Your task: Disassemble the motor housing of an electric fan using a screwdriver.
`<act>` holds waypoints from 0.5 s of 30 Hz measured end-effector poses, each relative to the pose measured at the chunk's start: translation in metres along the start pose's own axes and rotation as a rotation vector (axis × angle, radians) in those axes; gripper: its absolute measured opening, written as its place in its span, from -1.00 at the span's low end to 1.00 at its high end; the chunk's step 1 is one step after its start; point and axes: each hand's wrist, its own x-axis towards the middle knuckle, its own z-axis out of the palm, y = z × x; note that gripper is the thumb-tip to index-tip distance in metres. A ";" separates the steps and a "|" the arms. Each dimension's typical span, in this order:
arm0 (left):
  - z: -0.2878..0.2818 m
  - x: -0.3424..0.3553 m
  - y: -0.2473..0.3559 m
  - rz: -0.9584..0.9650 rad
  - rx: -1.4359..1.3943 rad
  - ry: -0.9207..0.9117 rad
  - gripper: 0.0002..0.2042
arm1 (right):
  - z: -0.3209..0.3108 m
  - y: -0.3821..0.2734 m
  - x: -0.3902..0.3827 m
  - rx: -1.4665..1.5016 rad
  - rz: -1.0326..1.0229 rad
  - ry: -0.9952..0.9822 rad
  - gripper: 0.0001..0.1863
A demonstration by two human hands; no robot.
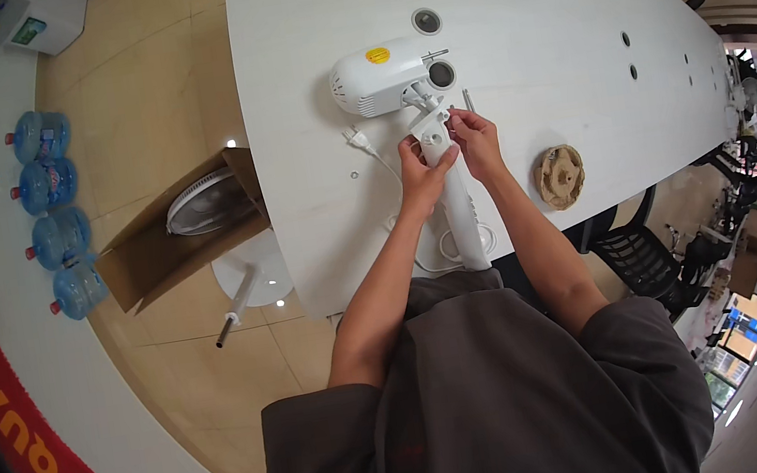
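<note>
A white fan motor housing (pixel 367 81) with a yellow sticker lies on its side on the white table, its metal shaft pointing right. Its bracket meets the top of a long white fan neck (pixel 463 224), whose lower end reaches my body. My left hand (pixel 425 176) is wrapped round the neck just below that joint. At the joint's right side my right hand (pixel 478 141) has its fingertips pinched together; whatever they hold is too small to make out. A slim metal rod (pixel 468 101) lies just beyond the right hand. Left of the neck is the white power plug (pixel 356 139) with its cord.
A small ring (pixel 354 175) lies left on the table (pixel 340 242), a brown moulded-pulp piece (pixel 561 177) right. On the floor at left stand an open cardboard box (pixel 133 263) with a fan grille (pixel 202 204), a round base with pole (pixel 253 280), and several water bottles (pixel 61 240). A black chair (pixel 636 257) is at right.
</note>
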 end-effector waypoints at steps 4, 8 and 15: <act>-0.003 0.002 -0.009 0.050 0.021 0.013 -0.11 | 0.009 -0.044 -0.029 -0.171 -0.237 -0.064 -0.82; 0.002 0.001 -0.007 0.052 0.058 0.018 -0.19 | 0.026 -0.091 -0.073 -0.493 -0.280 -0.128 -0.81; 0.001 0.003 -0.002 -0.050 0.009 -0.051 -0.25 | 0.039 -0.096 -0.074 -1.062 -0.253 -0.256 -0.86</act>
